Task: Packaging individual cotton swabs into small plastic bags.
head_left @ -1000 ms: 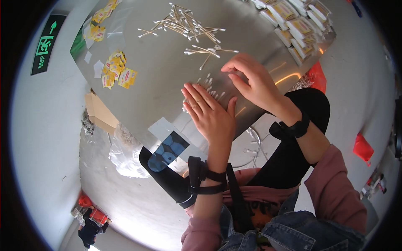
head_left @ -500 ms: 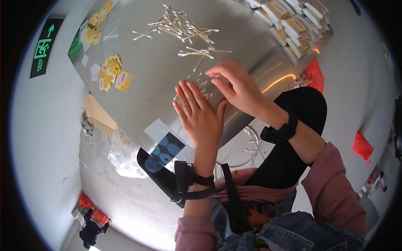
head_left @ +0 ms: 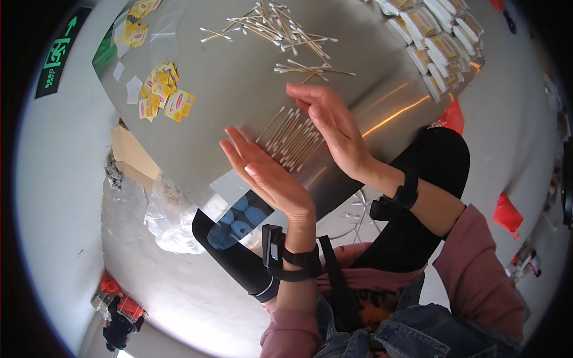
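Note:
A row of cotton swabs (head_left: 293, 138) lies side by side on the grey metal table (head_left: 209, 128), slanting up to the right. On its left side is my left hand (head_left: 267, 176), open, fingers stretched out, holding nothing. My right hand (head_left: 334, 128) stands on the other side of the row, empty, its fingers extended and slightly bent. Whether either hand touches the outermost swabs, I cannot tell. Farther off, a small crossed group of cotton swabs (head_left: 313, 70) lies beyond my right fingertips, and a larger jumbled heap of cotton swabs (head_left: 280, 27) is behind that.
Yellow-and-white paper cards (head_left: 162, 92) lie in a pile at the left, with more cards (head_left: 136, 30) behind. Filled swab packs (head_left: 439, 45) are stacked far right. A clear plastic sheet (head_left: 236, 186) and a blue patterned piece (head_left: 242, 219) sit at the near edge.
My left hand has lifted off the swabs and moved left, turning onto its side, so the row shows. My right hand has shifted slightly right and nearer.

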A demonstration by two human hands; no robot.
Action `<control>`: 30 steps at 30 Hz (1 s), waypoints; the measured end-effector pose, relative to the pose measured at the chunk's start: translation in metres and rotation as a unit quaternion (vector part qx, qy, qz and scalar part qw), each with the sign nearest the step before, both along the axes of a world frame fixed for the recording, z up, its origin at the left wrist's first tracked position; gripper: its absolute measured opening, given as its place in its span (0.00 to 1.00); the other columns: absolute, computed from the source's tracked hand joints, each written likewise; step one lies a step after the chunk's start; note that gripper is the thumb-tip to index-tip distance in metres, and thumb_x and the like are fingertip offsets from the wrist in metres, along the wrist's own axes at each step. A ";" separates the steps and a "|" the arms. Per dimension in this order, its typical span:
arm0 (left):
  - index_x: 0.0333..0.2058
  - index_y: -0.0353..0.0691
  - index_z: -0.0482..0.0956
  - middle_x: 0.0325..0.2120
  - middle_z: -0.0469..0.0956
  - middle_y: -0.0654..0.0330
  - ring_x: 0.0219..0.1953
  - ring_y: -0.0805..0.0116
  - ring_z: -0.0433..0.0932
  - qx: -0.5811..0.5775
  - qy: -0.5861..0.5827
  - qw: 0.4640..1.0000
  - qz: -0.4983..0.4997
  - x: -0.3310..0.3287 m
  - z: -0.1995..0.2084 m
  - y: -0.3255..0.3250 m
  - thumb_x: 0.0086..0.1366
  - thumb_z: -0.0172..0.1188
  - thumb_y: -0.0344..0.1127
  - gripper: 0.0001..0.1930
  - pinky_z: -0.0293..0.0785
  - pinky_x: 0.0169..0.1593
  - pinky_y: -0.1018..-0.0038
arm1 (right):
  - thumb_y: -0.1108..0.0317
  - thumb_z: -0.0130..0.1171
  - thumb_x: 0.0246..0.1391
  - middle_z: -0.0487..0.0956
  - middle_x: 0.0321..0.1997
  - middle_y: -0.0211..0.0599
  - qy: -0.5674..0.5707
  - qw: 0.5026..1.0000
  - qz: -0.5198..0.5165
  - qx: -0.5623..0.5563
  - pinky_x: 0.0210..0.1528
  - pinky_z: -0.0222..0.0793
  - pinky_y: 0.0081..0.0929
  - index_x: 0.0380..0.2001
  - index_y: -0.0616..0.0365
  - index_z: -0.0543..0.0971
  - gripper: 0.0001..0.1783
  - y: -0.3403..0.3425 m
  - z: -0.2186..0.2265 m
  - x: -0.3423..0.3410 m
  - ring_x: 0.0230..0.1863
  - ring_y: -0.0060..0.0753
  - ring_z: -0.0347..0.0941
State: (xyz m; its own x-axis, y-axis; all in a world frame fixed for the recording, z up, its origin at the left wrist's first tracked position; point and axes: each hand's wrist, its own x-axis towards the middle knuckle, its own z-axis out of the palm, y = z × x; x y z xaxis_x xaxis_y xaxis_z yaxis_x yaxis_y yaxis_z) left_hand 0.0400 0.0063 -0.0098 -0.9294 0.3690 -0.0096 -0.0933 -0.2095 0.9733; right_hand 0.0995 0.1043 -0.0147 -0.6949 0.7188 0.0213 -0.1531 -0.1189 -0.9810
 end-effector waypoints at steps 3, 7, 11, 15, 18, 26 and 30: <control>0.72 0.39 0.41 0.72 0.46 0.47 0.74 0.52 0.44 0.015 -0.010 1.000 0.005 -0.006 -0.003 0.006 0.75 0.38 0.58 0.38 0.34 0.75 0.57 | 0.51 0.44 0.71 0.70 0.61 0.38 0.006 1.000 0.004 -0.006 0.63 0.60 0.27 0.60 0.61 0.67 0.26 0.007 0.002 -0.007 0.60 0.25 0.65; 0.71 0.36 0.45 0.71 0.50 0.46 0.74 0.55 0.45 0.000 -0.015 1.000 -0.004 -0.005 0.001 0.014 0.76 0.33 0.58 0.36 0.36 0.75 0.61 | 0.50 0.43 0.71 0.70 0.59 0.36 -0.017 0.998 0.055 0.033 0.60 0.61 0.25 0.61 0.60 0.67 0.26 0.001 -0.001 -0.010 0.56 0.22 0.65; 0.68 0.35 0.52 0.69 0.55 0.46 0.73 0.55 0.49 0.022 -0.040 0.999 0.002 -0.006 0.002 0.008 0.77 0.35 0.55 0.33 0.40 0.74 0.62 | 0.50 0.44 0.71 0.70 0.60 0.36 -0.002 0.999 0.032 -0.017 0.61 0.60 0.26 0.60 0.59 0.66 0.26 -0.008 0.005 -0.003 0.57 0.22 0.64; 0.52 0.37 0.73 0.53 0.72 0.53 0.60 0.54 0.67 -0.090 0.061 0.994 0.013 -0.012 0.004 -0.014 0.69 0.58 0.33 0.15 0.61 0.65 0.61 | 0.49 0.38 0.72 0.70 0.63 0.47 -0.018 1.000 -0.002 0.012 0.70 0.56 0.36 0.59 0.64 0.68 0.29 0.000 0.012 0.006 0.67 0.36 0.63; 0.30 0.43 0.81 0.38 0.72 0.57 0.43 0.57 0.69 -0.364 0.345 0.858 -0.109 -0.017 0.008 -0.020 0.56 0.66 0.26 0.04 0.67 0.47 0.62 | 0.51 0.39 0.72 0.72 0.60 0.46 -0.012 0.998 -0.032 0.053 0.68 0.59 0.35 0.57 0.64 0.69 0.26 0.012 0.013 0.010 0.66 0.37 0.66; 0.32 0.41 0.82 0.36 0.71 0.58 0.45 0.55 0.67 -0.417 0.357 0.823 -0.142 -0.019 0.014 -0.015 0.59 0.67 0.32 0.04 0.65 0.51 0.62 | 0.59 0.42 0.72 0.74 0.57 0.41 0.003 0.998 -0.043 0.041 0.64 0.63 0.34 0.57 0.61 0.70 0.20 0.015 0.020 0.018 0.62 0.34 0.70; 0.32 0.40 0.82 0.35 0.71 0.58 0.45 0.55 0.67 -0.424 0.344 0.825 -0.145 -0.021 0.016 -0.014 0.59 0.67 0.32 0.04 0.65 0.51 0.61 | 0.60 0.43 0.72 0.75 0.56 0.38 -0.001 0.998 -0.046 0.034 0.61 0.64 0.32 0.56 0.60 0.70 0.18 0.016 0.020 0.021 0.59 0.31 0.71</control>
State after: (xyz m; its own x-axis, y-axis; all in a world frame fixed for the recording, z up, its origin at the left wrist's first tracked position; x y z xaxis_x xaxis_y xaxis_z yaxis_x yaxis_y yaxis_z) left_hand 0.0190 -0.0073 0.0066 -0.6961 0.7087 0.1151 0.6164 0.5076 0.6020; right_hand 0.1201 0.1200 0.0053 -0.6253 0.7771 0.0716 -0.1592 -0.0372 -0.9865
